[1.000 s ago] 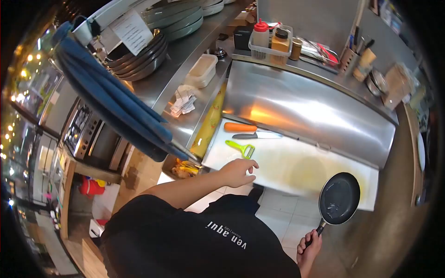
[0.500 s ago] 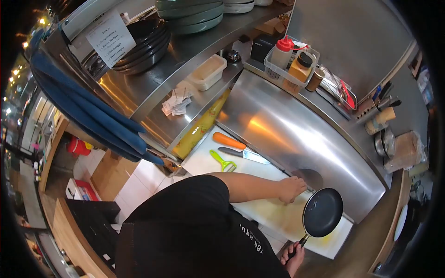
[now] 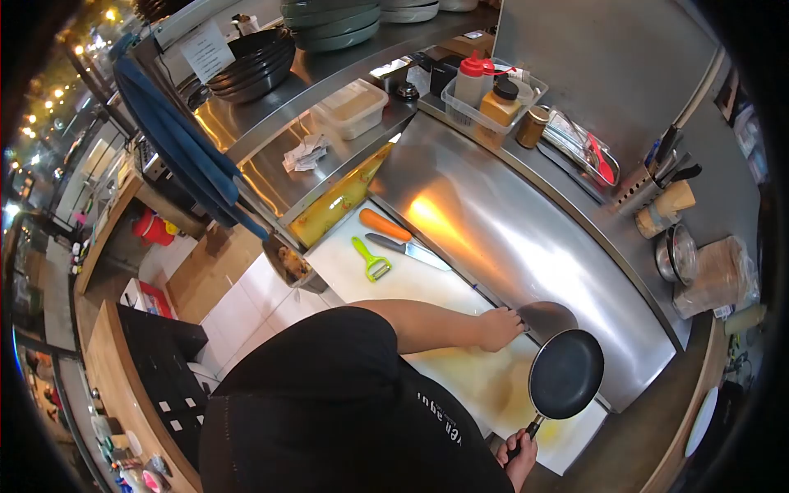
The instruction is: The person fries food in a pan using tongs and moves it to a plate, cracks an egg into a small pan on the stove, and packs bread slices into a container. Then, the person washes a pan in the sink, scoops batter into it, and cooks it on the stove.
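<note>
My right hand is closed around the black handle of a frying pan. Its dark inside faces me and looks bare, above the lower end of a white cutting board. My left hand reaches across the board with curled fingers at the lower edge of a sloped steel cover; whatever they grip is hidden. Further up the board lie a green peeler, a knife with a grey handle, and a carrot.
A clear bin of squeeze bottles and a knife holder stand on the ledge behind the cover. Stacked bowls fill the upper shelf. A plastic tub sits below. A blue cloth hangs at left.
The whole view has shifted, so the counter items appear further left and higher. Both hands keep nearly the same pose, with the pan still in my right hand.
</note>
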Motion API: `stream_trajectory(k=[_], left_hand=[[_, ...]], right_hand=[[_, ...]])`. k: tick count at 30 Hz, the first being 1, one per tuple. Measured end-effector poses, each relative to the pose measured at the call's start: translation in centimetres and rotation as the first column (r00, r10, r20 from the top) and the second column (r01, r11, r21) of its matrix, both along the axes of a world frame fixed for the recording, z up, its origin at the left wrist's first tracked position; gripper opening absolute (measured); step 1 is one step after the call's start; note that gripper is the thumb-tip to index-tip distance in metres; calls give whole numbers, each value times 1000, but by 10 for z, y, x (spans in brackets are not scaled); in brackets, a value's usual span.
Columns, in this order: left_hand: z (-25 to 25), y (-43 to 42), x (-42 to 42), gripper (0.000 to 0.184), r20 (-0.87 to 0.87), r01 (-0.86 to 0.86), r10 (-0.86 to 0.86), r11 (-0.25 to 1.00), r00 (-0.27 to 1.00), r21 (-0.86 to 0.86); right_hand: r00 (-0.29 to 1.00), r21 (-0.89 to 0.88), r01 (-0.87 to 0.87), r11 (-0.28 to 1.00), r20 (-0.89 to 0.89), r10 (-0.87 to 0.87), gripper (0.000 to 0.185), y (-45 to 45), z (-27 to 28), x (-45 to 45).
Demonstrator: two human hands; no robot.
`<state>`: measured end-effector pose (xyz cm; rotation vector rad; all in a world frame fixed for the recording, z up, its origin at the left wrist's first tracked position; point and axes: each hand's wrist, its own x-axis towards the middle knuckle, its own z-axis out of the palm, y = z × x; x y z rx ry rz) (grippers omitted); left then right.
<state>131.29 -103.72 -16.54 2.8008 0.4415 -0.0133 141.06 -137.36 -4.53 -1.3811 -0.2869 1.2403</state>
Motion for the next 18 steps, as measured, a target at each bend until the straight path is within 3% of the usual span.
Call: stream_trajectory(k=[3, 5, 9, 11, 12, 13, 14, 15, 18], left_hand=[[31, 6, 1, 50, 65, -12, 12, 1000, 998, 1], [57, 14, 5, 50, 69, -3, 4, 1000, 998, -15], [97, 39, 26, 41, 304, -29, 1, 996, 953, 90], [108, 53, 43, 40, 411, -108, 8, 969, 912, 221], [128, 59, 46, 39, 373, -163, 49, 946, 927, 281], [145, 63, 53, 37, 335, -192, 78, 927, 939, 322], [146, 71, 66, 37, 419, -216, 82, 934, 904, 284], [146, 74, 69, 39, 495, -266, 70, 903, 866, 338], [145, 82, 88, 47, 613, -333, 164, 927, 773, 171]], right_hand=[[998, 15, 49, 999, 40, -49, 24, -26, -23, 25], [996, -46, 84, 995, -27, -85, 21, -28, 10, 17], [976, -176, 177, 968, -95, -195, 11, -33, 46, 7], [977, -138, 209, 968, -14, -213, 17, -43, 0, 24], [967, -104, 251, 962, 71, -245, 23, -56, -37, 37], [995, 2, 97, 995, 12, -97, 22, -40, -32, 32], [999, -108, 43, 993, -28, -46, 23, -52, -11, 31], [987, -181, 155, 971, -13, -159, 23, -39, 5, 15], [993, -162, 78, 984, -75, -91, 19, -37, 7, 13]])
